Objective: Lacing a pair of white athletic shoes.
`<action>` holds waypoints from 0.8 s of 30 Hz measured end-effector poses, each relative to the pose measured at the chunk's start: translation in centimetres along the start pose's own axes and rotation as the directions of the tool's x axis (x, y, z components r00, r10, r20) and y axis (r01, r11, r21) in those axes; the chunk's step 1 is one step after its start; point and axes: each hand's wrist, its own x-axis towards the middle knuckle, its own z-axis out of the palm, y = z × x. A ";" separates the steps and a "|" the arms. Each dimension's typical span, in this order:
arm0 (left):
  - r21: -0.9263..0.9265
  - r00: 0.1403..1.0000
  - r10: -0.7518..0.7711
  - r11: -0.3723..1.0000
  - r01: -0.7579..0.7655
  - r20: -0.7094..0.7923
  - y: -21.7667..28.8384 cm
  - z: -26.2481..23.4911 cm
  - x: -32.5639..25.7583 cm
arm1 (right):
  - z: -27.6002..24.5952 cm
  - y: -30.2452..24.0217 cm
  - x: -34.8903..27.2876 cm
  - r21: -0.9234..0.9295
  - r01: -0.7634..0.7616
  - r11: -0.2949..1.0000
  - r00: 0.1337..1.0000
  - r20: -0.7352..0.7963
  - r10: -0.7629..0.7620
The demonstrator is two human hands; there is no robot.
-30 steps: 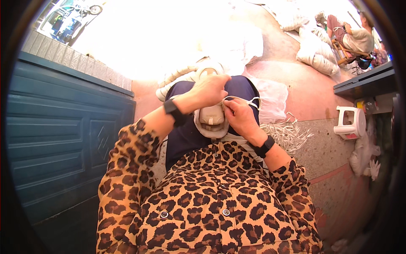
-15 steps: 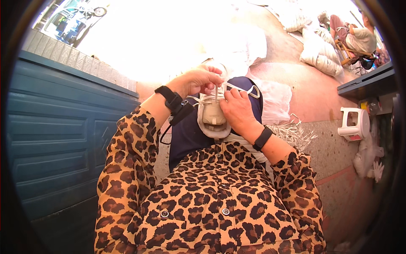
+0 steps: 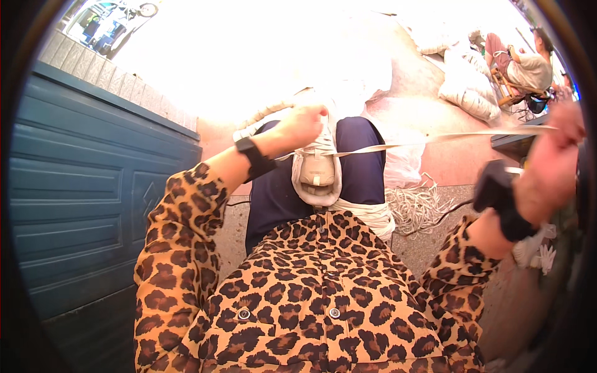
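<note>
A beige and white shoe (image 3: 318, 173) lies between my thighs, its opening toward me and its padded tongue showing. My left hand (image 3: 303, 127) is closed over the lacing area of the shoe, fingertips mostly hidden. From the eyelets a flat off-white shoelace (image 3: 435, 136) runs taut to the right. Far out at the right, my right hand (image 3: 556, 155) grips the lace's other end; motion blurs it.
A heap of loose laces (image 3: 415, 208) lies on the floor by my right thigh, where a lace bundle (image 3: 367, 214) is wrapped. Left stands a blue panelled door (image 3: 74, 186). White sacks (image 3: 469, 93) and a seated person (image 3: 528, 68) are at the far right.
My right hand has swept from the shoe far out to the right, drawing the lace straight. My left hand has lowered from above the shoe and closed onto it.
</note>
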 end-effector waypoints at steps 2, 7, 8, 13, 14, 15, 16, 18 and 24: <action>0.075 0.991 0.111 0.992 -0.105 -0.071 -2.0 -1.2 -1.7 | 3.6 5.0 -3.8 -0.137 -0.317 0.938 0.903 -0.345 0.255; 0.144 0.944 0.329 0.935 -0.326 0.000 -2.8 -1.5 -5.1 | 6.6 14.6 -16.4 -0.540 -0.418 0.731 0.635 0.401 0.660; 0.210 0.954 0.294 0.930 -0.301 0.067 -2.5 -1.6 -5.5 | 7.7 15.0 -17.9 -0.661 -0.360 0.659 0.557 0.414 0.720; 0.550 0.940 0.340 0.790 -0.271 -0.026 -2.8 -0.3 -7.0 | 11.0 16.2 -22.1 -0.810 -0.004 0.586 0.625 0.455 0.634; 0.606 0.933 0.353 0.757 -0.243 -0.067 -2.5 -0.2 -7.4 | 11.3 16.5 -22.4 -0.819 0.072 0.569 0.681 0.457 0.572; 0.659 0.924 0.366 0.723 -0.209 -0.109 -2.3 -0.1 -7.9 | 11.6 16.8 -22.6 -0.825 0.147 0.546 0.729 0.464 0.504; 0.656 0.924 0.365 0.725 -0.208 -0.110 -2.3 0.2 -8.3 | 11.8 17.0 -22.9 -0.825 0.149 0.545 0.727 0.465 0.506; 0.675 0.890 0.410 0.716 -0.178 -0.200 -2.6 0.9 -9.1 | 12.1 17.3 -23.3 -0.830 0.204 0.520 0.736 0.480 0.477; 0.400 0.888 0.140 0.915 0.053 -0.438 -2.7 3.9 -9.3 | 12.4 18.4 -23.5 -0.794 0.365 0.486 0.622 0.596 0.507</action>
